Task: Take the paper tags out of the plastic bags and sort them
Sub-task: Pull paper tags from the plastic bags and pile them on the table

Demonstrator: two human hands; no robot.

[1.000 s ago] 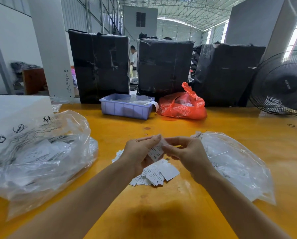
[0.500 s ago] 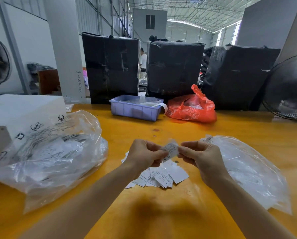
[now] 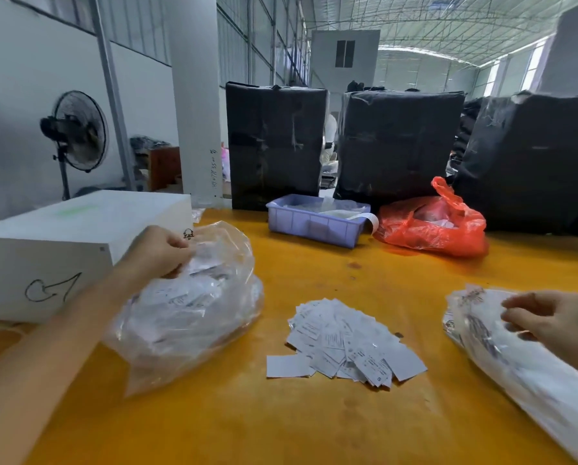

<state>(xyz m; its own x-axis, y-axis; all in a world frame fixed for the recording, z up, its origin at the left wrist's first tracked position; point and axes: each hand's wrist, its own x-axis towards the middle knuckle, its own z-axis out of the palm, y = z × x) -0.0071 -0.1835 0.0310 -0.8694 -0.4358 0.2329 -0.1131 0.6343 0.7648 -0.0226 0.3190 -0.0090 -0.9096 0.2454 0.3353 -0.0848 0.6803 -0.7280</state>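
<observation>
A loose pile of white paper tags (image 3: 341, 344) lies in the middle of the yellow table (image 3: 314, 424). At the left, a big clear plastic bag (image 3: 193, 317) is stuffed with small bagged tags. My left hand (image 3: 156, 253) is at this bag's top, its fingers curled into the crumpled plastic. Another clear plastic bag (image 3: 515, 364) lies at the right. My right hand (image 3: 556, 327) hovers over its upper end, fingers loosely bent and touching the plastic. I see nothing pinched between them.
A white box (image 3: 63, 250) stands at the left behind the bag. A blue plastic tray (image 3: 314, 226) and a red plastic bag (image 3: 435, 229) sit at the back. Three black wrapped bundles (image 3: 398, 142) wall off the far edge. A fan (image 3: 76, 132) stands on the floor at the left.
Both hands held one small tag together over the pile. They have parted: the left went out to the left bag, the right out to the right bag. My view turned left.
</observation>
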